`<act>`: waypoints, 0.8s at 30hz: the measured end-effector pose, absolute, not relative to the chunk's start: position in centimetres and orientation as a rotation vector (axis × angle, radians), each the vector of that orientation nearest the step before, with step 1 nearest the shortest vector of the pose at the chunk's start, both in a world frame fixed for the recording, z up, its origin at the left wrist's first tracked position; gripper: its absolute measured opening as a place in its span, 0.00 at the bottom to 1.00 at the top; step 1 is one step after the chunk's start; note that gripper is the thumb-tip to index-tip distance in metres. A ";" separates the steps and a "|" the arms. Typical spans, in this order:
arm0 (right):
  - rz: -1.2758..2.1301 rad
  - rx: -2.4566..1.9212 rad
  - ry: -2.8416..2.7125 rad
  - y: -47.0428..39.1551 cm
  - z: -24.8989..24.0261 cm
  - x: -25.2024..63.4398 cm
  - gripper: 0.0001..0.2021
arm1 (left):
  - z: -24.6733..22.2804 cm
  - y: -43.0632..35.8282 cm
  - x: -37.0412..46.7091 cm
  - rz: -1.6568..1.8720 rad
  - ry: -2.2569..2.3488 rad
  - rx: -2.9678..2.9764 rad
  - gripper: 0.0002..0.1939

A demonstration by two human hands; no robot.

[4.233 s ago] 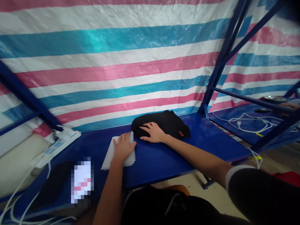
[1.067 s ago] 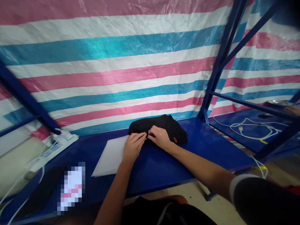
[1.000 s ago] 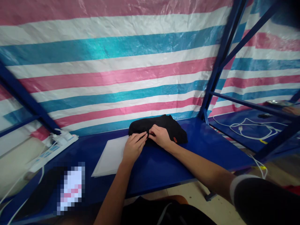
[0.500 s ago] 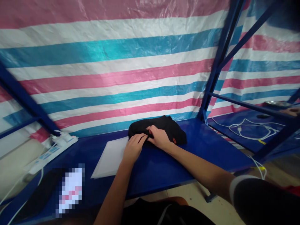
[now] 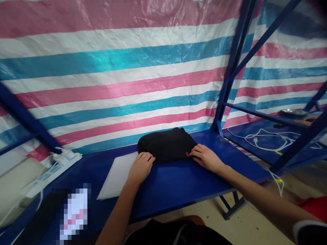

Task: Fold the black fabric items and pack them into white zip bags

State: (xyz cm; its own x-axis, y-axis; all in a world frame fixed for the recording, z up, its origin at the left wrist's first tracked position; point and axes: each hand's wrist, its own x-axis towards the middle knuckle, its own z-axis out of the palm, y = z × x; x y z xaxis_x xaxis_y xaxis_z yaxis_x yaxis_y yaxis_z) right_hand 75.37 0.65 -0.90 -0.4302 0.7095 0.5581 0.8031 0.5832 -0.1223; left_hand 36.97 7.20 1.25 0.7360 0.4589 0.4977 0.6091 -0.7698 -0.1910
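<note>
A folded black garment (image 5: 167,144) with a small red mark at its front right corner lies on the blue table (image 5: 176,190), against the striped sheet. My left hand (image 5: 142,166) is at its front left edge, fingers curled over the fabric. At the opposite end, my right hand (image 5: 206,157) grips the corner beside the red mark between thumb and fingers. White sheets of paper (image 5: 117,177) lie to the left of the garment, partly behind my left forearm.
A white power strip (image 5: 55,172) with plugs runs along the left end. Near it lie a dark item and a blurred-out bright patch. Blue metal posts (image 5: 231,73) stand at both sides. On the right-hand table are a coiled white cable (image 5: 268,139) and another person's hand (image 5: 306,120).
My right hand has moved from the garment's middle to its right front corner. My left hand has shifted slightly left and down along the front edge. The garment's top looks smoother.
</note>
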 end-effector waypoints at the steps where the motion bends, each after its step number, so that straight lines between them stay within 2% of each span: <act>1: -0.187 -1.159 -2.232 0.3 -1.0 75.9 0.12 | 1.3 7.3 36.9 -0.600 -0.809 -2.601 0.16; 4: -0.127 -1.129 -2.145 0.5 -1.0 76.5 0.13 | 1.8 7.9 37.0 -0.620 -0.810 -2.593 0.19; 6: -0.099 -1.160 -2.077 1.4 -0.4 76.5 0.11 | 2.8 8.7 37.2 -0.690 -0.888 -2.550 0.17; 9: -0.049 -1.152 -1.984 2.5 2.0 76.8 0.06 | 5.2 9.5 37.8 -0.818 -0.922 -2.480 0.12; 13: 0.098 -1.079 -2.020 -0.4 5.8 77.7 0.07 | 7.0 6.6 38.0 -0.829 -0.702 -2.486 0.17; 16: 0.427 -1.147 -2.233 -5.6 6.4 78.1 0.06 | 5.0 0.4 37.9 -0.710 -0.632 -2.556 0.20; 19: 0.682 -1.279 -2.308 -10.7 4.9 78.5 0.04 | 0.9 -6.5 37.8 -0.594 -0.675 -2.661 0.24; 24: 0.752 -1.395 -2.239 -14.7 3.8 79.9 0.04 | -4.0 -12.3 37.3 -0.706 -0.806 -2.582 0.31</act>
